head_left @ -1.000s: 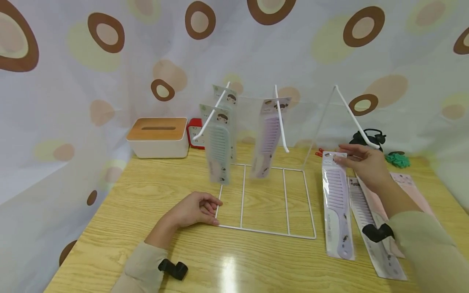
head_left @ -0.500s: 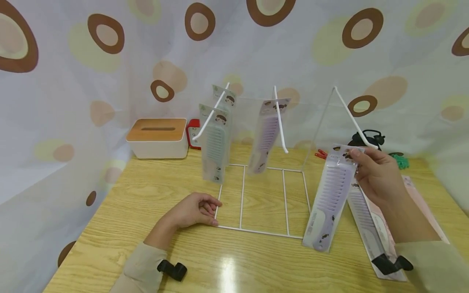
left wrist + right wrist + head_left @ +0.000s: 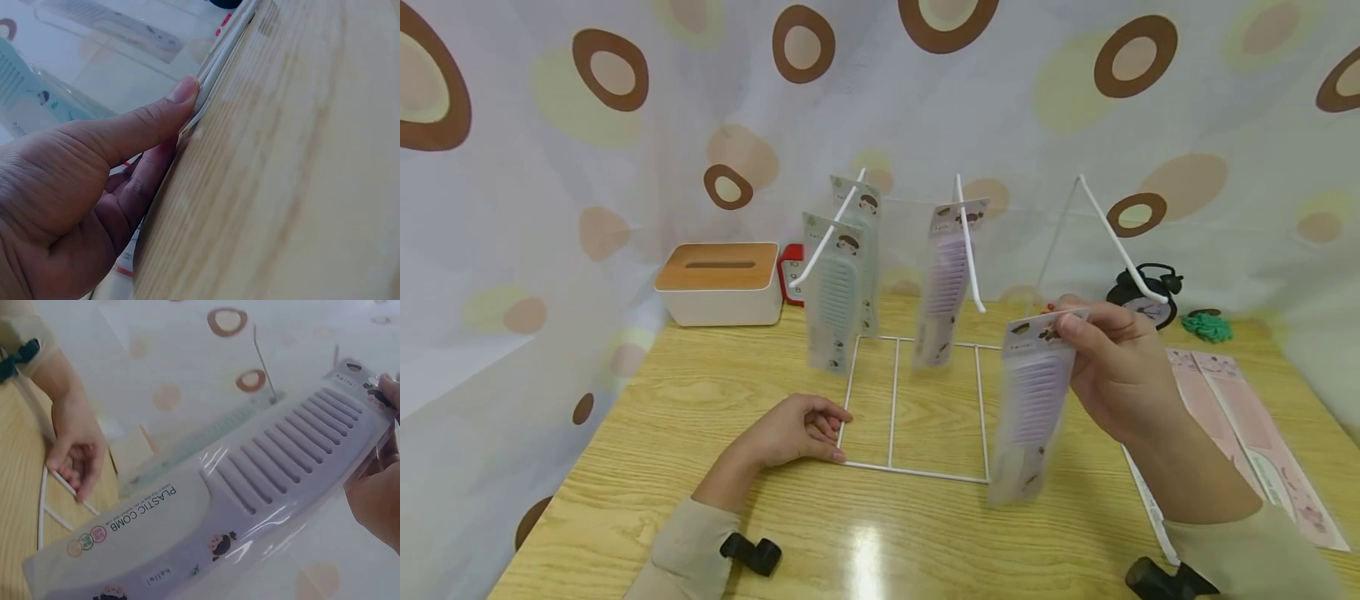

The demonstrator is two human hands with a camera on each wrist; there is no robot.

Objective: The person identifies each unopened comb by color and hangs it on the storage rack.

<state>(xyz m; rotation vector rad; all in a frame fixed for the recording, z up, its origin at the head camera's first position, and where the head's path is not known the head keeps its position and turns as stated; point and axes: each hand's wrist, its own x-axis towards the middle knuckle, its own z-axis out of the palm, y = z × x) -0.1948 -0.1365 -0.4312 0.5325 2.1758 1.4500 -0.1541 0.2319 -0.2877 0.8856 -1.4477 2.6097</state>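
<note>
Main risk: right grip (image 3: 1116, 371) pinches the purple comb pack (image 3: 1033, 400) only by its top card, so the long lower end could swing and knock the rack (image 3: 893, 404) or the hanging pack (image 3: 946, 275) beside it. Next: fingers cover part of the card and I can't make out a hang hole, so going at the right hook (image 3: 1117, 242) blind could miss, or snag the bent tip and crease the card. Also, a sideways push might shift the light wire frame; left grip (image 3: 793, 429) pinches its near left corner, but a slack hold would let it slide on the tabletop (image 3: 700, 458).

Purple pack is in the air; in head view, below and left of that hook's tip, bottom slanting left. Pale purple comb, wide-spaced teeth, shiny clear film, white "PLASTIC COMB" label, cartoon faces, "hello!" on the card. Lower end blurs in head view.
</note>
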